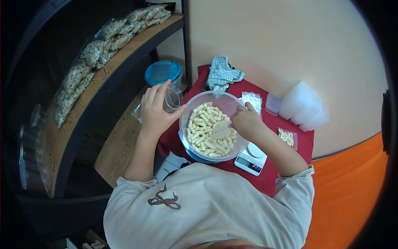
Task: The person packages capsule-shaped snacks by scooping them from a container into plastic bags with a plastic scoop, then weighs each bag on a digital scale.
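Bowl point(226, 101) sits at the near side of the red-covered table point(270, 123), partly filled with pale snack pieces point(203, 133). Left hand point(155, 107) is curled around a clear cup point(173, 98), thumb close to the bowl rim; can't tell if it touches. Right hand point(247, 123) is closed over the end of a flat pale scoop point(222, 130) that lies among the pieces; exact finger grip is hidden. Main risk, my read: spills. Cup is tilted and at the rim rather than over the middle, so a scoop lifted heaped and turned fast would drop pieces between cup and bowl, down to the floor side. Second: bowl stability. Something blue point(197, 157) shows under its near edge and I can't see what carries the weight; neither hand clearly braces it, so a hard push with the scoop could slide or tip it. Third: scale point(251, 159) is tight against the bowl in view, contact not clear. If the wall leans on it, readings drift; a right elbow swung low could knock it too. Also, flat packets point(252, 99) and a filled bag point(287, 137) lie by the right forearm, easy to sweep with a sleeve.
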The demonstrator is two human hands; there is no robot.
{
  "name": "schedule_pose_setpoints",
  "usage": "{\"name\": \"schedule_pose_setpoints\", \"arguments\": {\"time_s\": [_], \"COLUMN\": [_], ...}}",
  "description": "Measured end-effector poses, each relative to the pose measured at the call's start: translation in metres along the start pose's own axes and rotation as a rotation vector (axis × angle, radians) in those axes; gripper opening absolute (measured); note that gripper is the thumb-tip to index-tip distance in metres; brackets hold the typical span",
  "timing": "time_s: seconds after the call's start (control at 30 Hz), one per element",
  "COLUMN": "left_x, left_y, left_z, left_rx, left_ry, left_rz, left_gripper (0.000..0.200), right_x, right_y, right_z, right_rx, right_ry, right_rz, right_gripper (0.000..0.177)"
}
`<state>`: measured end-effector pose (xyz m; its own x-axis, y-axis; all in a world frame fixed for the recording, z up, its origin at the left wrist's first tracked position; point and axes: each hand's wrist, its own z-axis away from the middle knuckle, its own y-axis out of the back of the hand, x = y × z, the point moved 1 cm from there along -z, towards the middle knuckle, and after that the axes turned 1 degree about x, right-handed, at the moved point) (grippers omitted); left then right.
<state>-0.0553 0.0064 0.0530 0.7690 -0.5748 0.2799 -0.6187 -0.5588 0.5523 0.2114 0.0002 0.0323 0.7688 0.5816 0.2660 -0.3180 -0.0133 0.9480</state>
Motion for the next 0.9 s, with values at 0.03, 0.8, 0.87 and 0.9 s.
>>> {"name": "schedule_pose_setpoints", "arguments": {"time_s": [0.03,0.8,0.87,0.9], "left_x": [-0.006,-0.046,-0.046,-0.047], "left_y": [-0.003,-0.058,-0.061,-0.064], "left_z": [0.005,0.033,0.032,0.031], "left_rx": [0.010,-0.034,-0.047,-0.077], "left_ry": [0.042,0.126,0.111,0.145], "left_rz": [-0.007,0.477,0.502,0.554], "left_gripper": [0.069,0.077,0.077,0.077], "right_x": [-0.004,-0.049,-0.043,-0.042], "right_y": [-0.005,0.018,0.012,0.010], "right_z": [-0.003,-0.039,-0.039,-0.038], "right_rx": [-0.045,-0.241,-0.265,-0.280], "right_ry": [-0.011,-0.455,-0.466,-0.464], "right_rz": [0.022,-0.299,-0.419,-0.536], "right_gripper": [0.019,0.018,0.020,0.023]}}
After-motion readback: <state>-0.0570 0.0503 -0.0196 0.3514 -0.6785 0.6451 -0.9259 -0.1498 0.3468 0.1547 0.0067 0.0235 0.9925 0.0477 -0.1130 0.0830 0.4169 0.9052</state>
